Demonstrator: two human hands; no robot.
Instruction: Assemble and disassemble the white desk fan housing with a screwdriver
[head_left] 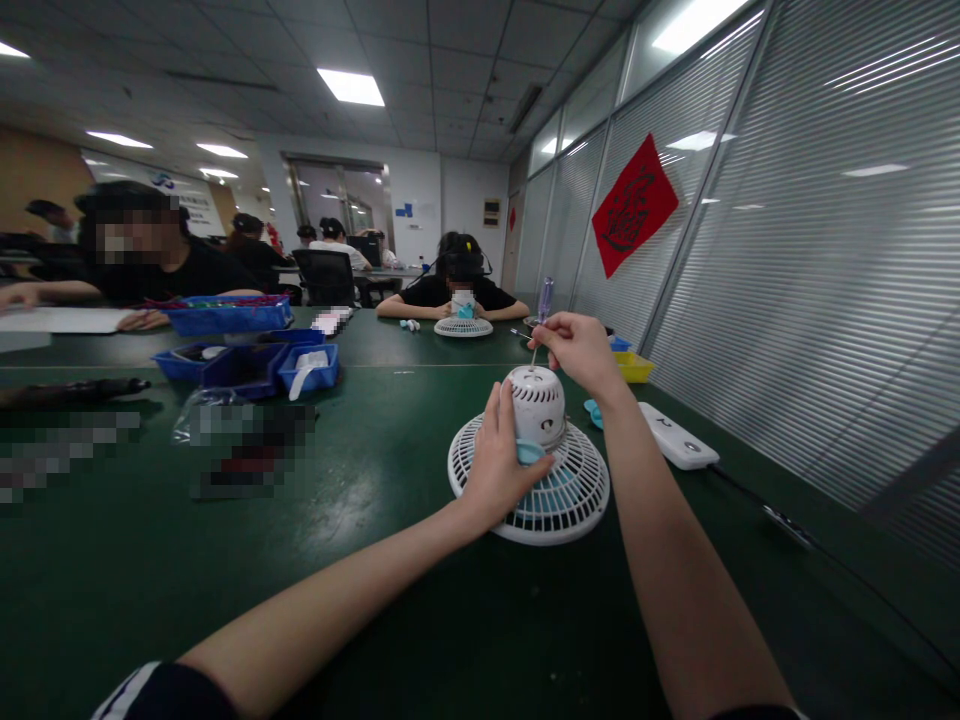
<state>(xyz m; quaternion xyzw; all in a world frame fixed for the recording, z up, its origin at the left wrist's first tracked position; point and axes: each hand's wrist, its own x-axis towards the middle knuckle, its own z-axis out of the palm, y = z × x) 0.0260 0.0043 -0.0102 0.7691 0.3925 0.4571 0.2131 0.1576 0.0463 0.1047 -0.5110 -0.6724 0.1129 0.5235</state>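
Note:
A white fan head [592, 497] lies face down on the green table, its round grille flat and its motor housing [541, 412] pointing up. My left hand [501, 468] is wrapped against the housing's left side, thumb across the front by a light-blue part [529, 453]. Above the housing, my right hand [577, 348] pinches a screwdriver [547, 298] with a clear purplish handle. The screwdriver stands nearly upright, its shaft running down to the top of the housing. Whether its tip sits in a screw is too small to tell.
Right of the fan lie a white power strip [679, 437] with a black cable, light-blue pieces [594, 413] and a yellow bin [634, 367]. Blue bins [244, 368] and a plastic bag [206, 414] stand left. Across the table, a person holds another fan [463, 327]; another person sits at left.

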